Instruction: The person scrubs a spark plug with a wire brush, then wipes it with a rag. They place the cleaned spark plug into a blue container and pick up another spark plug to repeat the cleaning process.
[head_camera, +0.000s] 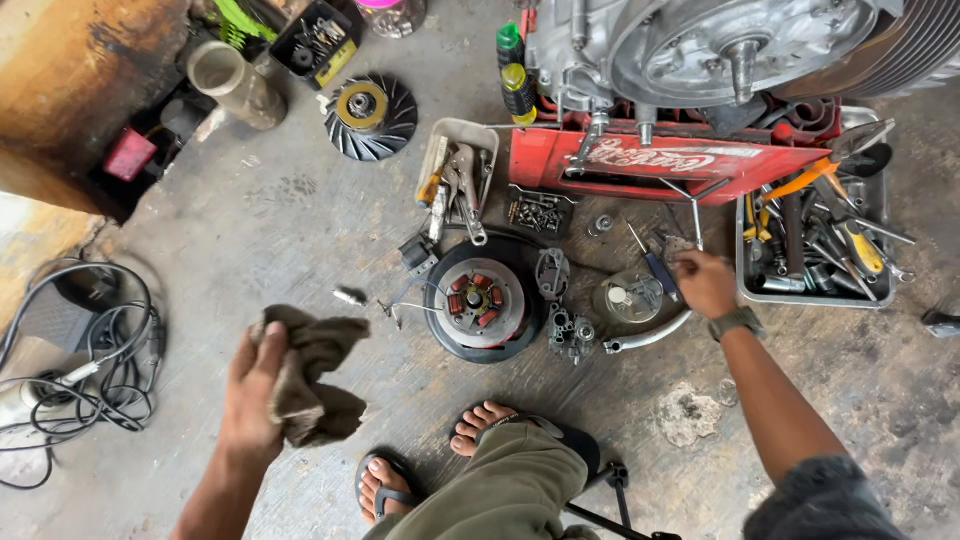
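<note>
Seated over a concrete floor (250, 210), the left hand (252, 395) has its fingers clenched around a brown rag (312, 375), while the right hand (706, 283) pinches a blue-handled screwdriver (655, 268) beside the stator (483, 300), apparently picking up tools mid-cleaning.

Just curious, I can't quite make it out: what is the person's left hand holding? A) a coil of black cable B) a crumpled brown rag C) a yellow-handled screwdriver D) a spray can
B: the left hand grips a crumpled brown rag above the concrete floor, while the right hand reaches toward small parts near the tool tray.
</note>
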